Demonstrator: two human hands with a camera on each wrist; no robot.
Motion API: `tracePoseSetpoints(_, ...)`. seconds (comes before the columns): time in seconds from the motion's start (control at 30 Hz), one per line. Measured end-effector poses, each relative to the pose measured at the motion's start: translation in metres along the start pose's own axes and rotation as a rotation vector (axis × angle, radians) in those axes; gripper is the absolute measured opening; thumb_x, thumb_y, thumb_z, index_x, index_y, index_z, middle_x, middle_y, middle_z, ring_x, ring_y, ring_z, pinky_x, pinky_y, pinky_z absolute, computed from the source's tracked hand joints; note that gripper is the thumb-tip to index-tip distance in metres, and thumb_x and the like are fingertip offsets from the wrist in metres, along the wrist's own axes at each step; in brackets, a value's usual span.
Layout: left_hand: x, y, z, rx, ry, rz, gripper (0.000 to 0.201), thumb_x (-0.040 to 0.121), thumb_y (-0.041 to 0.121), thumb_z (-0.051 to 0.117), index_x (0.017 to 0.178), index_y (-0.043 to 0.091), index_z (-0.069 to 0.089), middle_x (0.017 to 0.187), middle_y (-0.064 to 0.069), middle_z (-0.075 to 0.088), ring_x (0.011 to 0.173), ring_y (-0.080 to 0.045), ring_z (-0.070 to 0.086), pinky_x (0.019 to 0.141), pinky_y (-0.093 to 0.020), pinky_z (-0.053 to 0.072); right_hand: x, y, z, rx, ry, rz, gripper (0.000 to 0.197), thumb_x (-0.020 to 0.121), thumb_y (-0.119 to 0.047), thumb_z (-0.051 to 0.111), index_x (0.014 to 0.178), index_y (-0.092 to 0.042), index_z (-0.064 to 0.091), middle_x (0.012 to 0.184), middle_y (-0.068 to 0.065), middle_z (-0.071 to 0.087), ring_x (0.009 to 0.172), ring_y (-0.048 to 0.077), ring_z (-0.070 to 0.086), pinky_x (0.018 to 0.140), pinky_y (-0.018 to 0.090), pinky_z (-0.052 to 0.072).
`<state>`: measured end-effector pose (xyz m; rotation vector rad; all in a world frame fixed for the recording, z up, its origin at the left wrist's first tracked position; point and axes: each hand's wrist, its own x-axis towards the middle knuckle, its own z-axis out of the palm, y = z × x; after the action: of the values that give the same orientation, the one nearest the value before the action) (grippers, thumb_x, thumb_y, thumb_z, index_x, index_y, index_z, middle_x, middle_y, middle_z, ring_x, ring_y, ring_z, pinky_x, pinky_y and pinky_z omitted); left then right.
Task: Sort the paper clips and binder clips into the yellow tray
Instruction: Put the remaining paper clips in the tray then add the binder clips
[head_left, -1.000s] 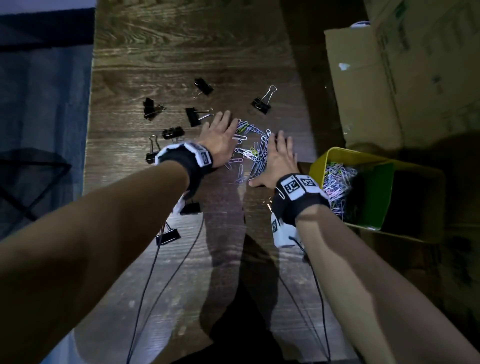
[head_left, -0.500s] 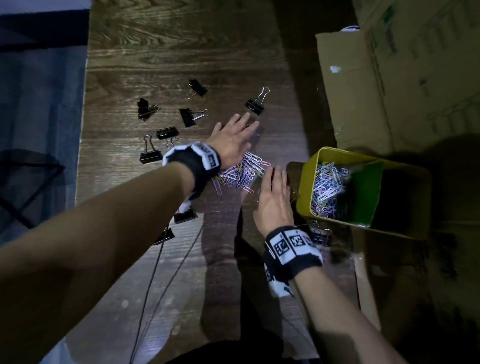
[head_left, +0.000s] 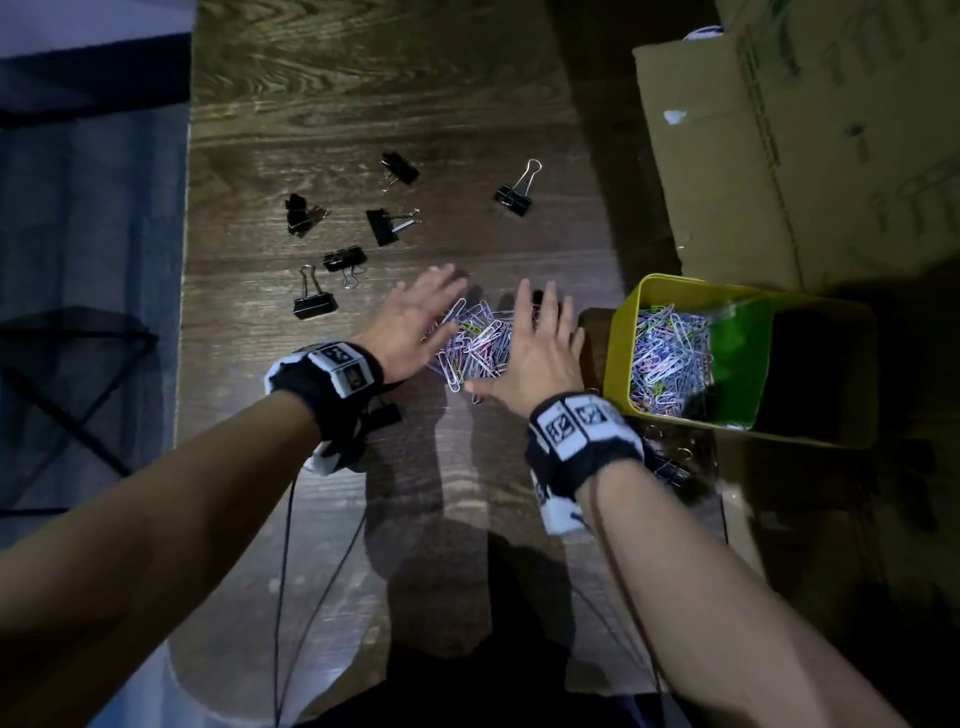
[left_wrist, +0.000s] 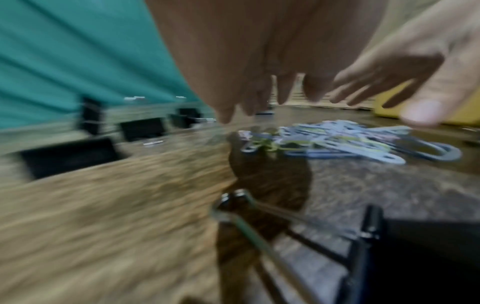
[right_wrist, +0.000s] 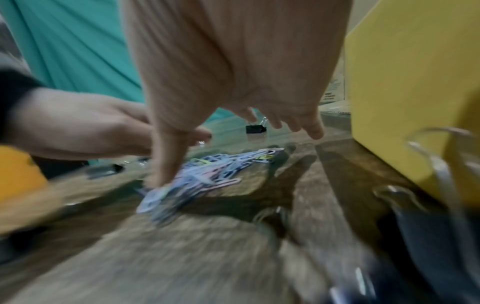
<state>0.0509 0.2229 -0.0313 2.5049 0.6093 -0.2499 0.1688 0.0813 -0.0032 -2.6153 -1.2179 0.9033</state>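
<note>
Clips (head_left: 475, 345) bunched tighter than a second ago; your left hand (head_left: 410, 322) and right hand (head_left: 540, 353), fingers flat and holding nothing, flank them; scoop toward tray (head_left: 621, 332).

head: overhead, downward | wrists: low, close, facing forward | shared: paper clips (head_left: 475, 345)

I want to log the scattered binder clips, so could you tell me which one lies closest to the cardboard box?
The lone binder clip, handles pointing away from the person, right of the others and nearest the cardboard box.
</note>
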Motion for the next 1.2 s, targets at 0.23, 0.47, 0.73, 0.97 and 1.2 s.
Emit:
tracePoseSetpoints(0.23,-0.008,0.009,-0.005,0.253,-0.037,-0.268,0.088,0.071,0.081,0.036,0.141,0.027,0.031,0.132,-0.015,0.034,0.120,-0.033,0.033,0.099,-0.050,0.037,0.016,-0.008,-0.007,-0.104,-0.091,-0.015,0.111,0.059,-0.053,0.083,0.144,-0.015,0.024,0.143,0.014,0.020,0.131,0.032,0.021,0.106,0.042,0.031)
tracePoseSetpoints(0.47,-0.021,0.034,0.011,0.035,-0.060,-0.238,0.060,0.077,0.031,0.072,0.129,0.015,0.047,0.126,-0.011,0.039,0.110,-0.032,0.049,0.095,-0.041,0.043,-0.007,-0.013,0.012,0.069,-0.066,-0.020,0.063,0.083,-0.020,0.071,0.137,-0.010,0.040,0.148,0.018,0.020,0.128,0.038,0.038,0.105,0.040,0.035)
tracePoseSetpoints(0.73,-0.040,0.033,0.015,-0.105,0.107,-0.183,0.028,0.081,0.024,0.069,0.107,0.011,0.069,0.103,-0.012,0.068,0.096,-0.029,0.061,0.086,-0.034,0.047,-0.017,-0.006,0.017,0.392,0.080,0.087,0.032,0.081,-0.015,0.073,0.113,-0.017,0.067,0.119,0.010,0.059,0.104,0.024,0.059,0.087,0.021,0.040)
tracePoseSetpoints(0.97,-0.050,0.027,0.005,-0.376,0.152,-0.317,0.026,0.075,0.023,0.076,0.099,0.015,0.073,0.092,-0.005,0.073,0.086,-0.019,0.066,0.080,-0.028,0.047,-0.024,-0.003,0.015,0.730,0.184,0.208,0.031,0.072,-0.020,0.082,0.101,-0.019,0.072,0.101,0.004,0.071,0.084,0.013,0.062,0.073,0.009,0.040)
tracePoseSetpoints(1.2,-0.061,0.044,-0.030,-0.868,0.184,-0.322,0.020,0.073,0.004,0.074,0.092,0.004,0.071,0.060,0.020,0.068,0.055,0.006,0.059,0.057,-0.008,0.044,-0.038,-0.009,-0.005,1.045,0.281,0.187,0.022,0.070,-0.012,0.082,0.080,-0.028,0.069,0.083,0.016,0.073,0.061,0.020,0.066,0.065,0.041,0.058)
